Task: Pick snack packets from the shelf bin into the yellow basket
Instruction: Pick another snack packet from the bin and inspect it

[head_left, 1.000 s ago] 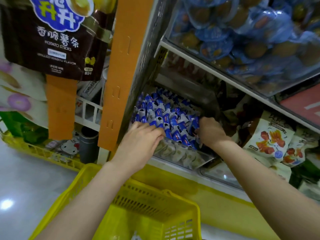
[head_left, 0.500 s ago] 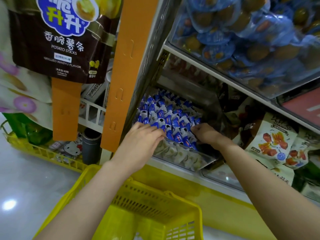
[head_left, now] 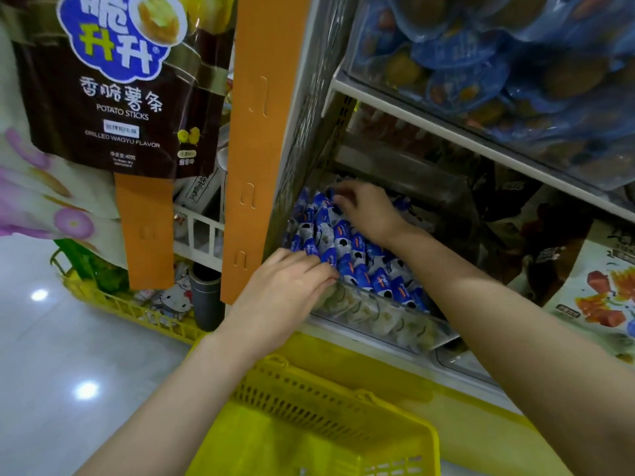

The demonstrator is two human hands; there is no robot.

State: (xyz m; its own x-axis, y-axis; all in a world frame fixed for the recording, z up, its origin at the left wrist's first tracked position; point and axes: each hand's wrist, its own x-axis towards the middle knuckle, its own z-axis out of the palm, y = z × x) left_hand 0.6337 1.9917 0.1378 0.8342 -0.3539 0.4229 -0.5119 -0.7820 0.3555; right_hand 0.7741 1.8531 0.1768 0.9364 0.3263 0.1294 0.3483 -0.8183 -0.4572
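Reaching into a clear shelf bin (head_left: 385,321), a person works both bare hands among blue-and-white snack packets (head_left: 347,249); the left hand (head_left: 285,297) lies palm-down at the bin's front edge, fingers curled onto the nearest packets; the right hand (head_left: 369,211) rests deeper in the pile, fingers bent, whether gripping a packet cannot be told; a yellow basket (head_left: 330,427) sits below the shelf, beneath the forearms.

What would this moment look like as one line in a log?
left hand: on blue packets, bin front | right hand: on packets, bin back | yellow basket: below shelf | grips: unclear
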